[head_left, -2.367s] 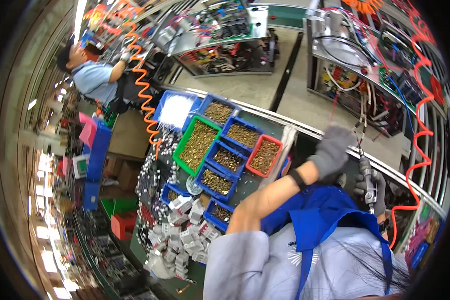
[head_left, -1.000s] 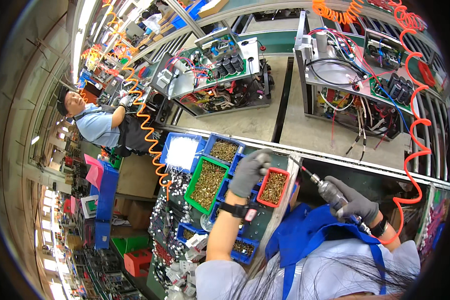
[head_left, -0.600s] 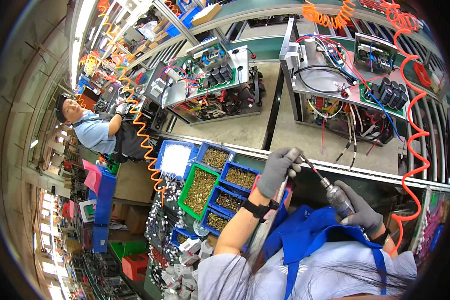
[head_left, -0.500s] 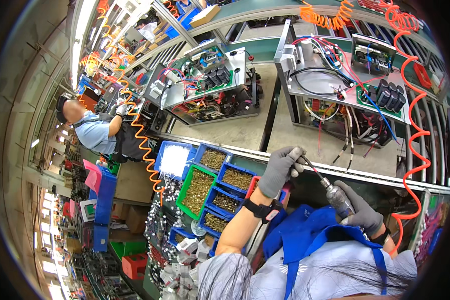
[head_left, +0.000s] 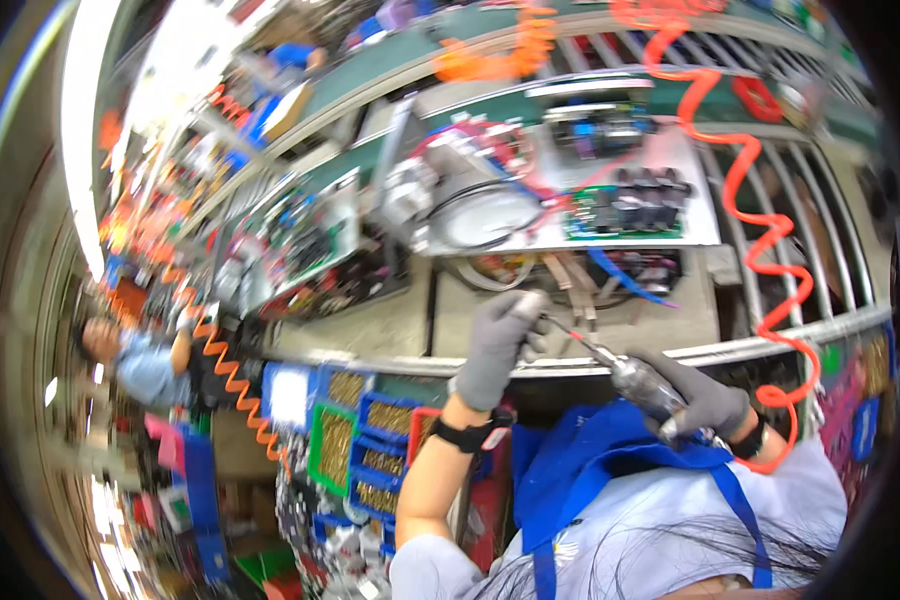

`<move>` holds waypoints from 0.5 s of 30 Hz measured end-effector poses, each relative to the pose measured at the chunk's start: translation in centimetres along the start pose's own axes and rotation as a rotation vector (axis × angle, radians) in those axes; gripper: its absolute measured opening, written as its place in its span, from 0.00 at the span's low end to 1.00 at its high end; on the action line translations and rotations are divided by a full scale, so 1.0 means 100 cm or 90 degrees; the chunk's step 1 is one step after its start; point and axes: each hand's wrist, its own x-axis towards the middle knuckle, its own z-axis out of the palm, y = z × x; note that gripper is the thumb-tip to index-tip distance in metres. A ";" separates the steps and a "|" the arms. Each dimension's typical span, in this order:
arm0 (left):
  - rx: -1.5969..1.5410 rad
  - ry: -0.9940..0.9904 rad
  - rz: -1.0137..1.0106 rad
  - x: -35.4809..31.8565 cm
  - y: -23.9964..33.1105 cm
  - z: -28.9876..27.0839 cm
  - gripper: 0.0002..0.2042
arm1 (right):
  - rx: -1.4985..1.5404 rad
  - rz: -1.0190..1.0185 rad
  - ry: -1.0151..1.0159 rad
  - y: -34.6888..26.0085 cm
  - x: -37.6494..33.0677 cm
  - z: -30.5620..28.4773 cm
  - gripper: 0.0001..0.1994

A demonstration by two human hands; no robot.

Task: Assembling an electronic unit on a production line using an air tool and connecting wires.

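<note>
My right hand (head_left: 705,395), in a grey glove, is wrapped round a power screwdriver (head_left: 642,384) with a dark, rounded body. Its thin bit points up and left toward my gloved left hand (head_left: 494,345). The left fingers are pinched together at the bit's tip; whatever they hold there is too small and blurred to make out. Just beyond both hands stands an open metal chassis (head_left: 530,235) with a green circuit board (head_left: 610,213), black capacitors and loose red, blue and black wires.
Blue bins (head_left: 382,460) and a green bin (head_left: 315,448) of brass-coloured screws sit left of my left arm. An orange coiled hose (head_left: 770,260) hangs at right. A second chassis (head_left: 305,240) stands to the left. Farther left, a co-worker (head_left: 150,365) stands by the line.
The view has swung right and blurred, so the chassis and bins appear farther left. Both hands keep their hold, with the screwdriver still pointing at my left fingers.
</note>
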 end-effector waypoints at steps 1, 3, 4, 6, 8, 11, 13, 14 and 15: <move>0.027 -0.001 0.020 0.004 0.015 0.012 0.16 | -0.004 -0.033 0.008 -0.005 -0.003 -0.008 0.52; 0.067 -0.050 0.071 0.024 0.033 0.025 0.20 | 0.009 -0.088 0.024 -0.020 -0.013 -0.020 0.53; 0.068 -0.070 0.069 0.037 0.039 0.035 0.21 | 0.027 -0.112 0.032 -0.026 -0.021 -0.026 0.53; 0.013 -0.084 0.205 0.067 0.054 0.064 0.23 | 0.036 -0.146 0.090 -0.029 -0.036 -0.044 0.53; 0.222 -0.084 0.336 0.099 0.073 0.079 0.19 | 0.079 -0.186 0.176 -0.042 -0.050 -0.048 0.53; 0.816 0.025 0.708 0.156 0.091 0.086 0.14 | 0.116 -0.203 0.236 -0.048 -0.066 -0.052 0.52; 1.138 -0.027 0.905 0.192 0.100 0.087 0.11 | 0.127 -0.218 0.288 -0.043 -0.072 -0.057 0.52; 1.136 -0.039 0.915 0.207 0.099 0.088 0.11 | 0.133 -0.225 0.297 -0.040 -0.075 -0.058 0.52; 1.257 -0.066 0.933 0.223 0.097 0.086 0.09 | 0.137 -0.217 0.307 -0.038 -0.077 -0.062 0.55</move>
